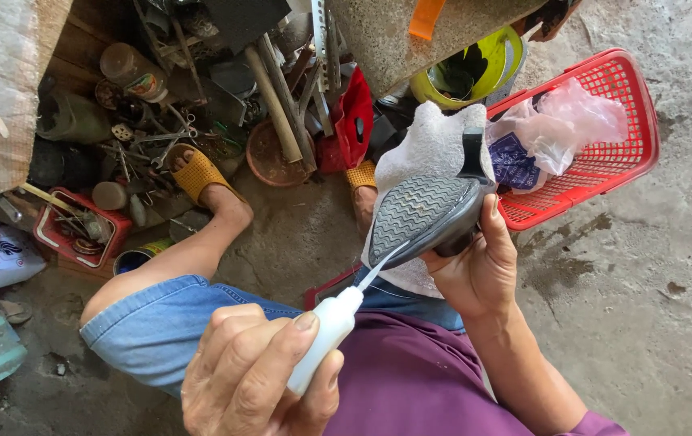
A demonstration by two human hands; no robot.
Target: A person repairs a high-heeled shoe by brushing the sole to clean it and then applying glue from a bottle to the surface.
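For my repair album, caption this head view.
Left hand touches a white squeeze bottle's nozzle to the black shoe's sole, held by right hand.

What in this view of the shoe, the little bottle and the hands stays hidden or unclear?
- Shoe: only the grey sole shows; the upper faces away, and the right hand covers its near side.
- White bottle: the left hand wraps its lower part, so its fill level is hidden.
- Nozzle tip: too small to tell whether anything comes out.
- Red basket: the bags hide what lies beneath.
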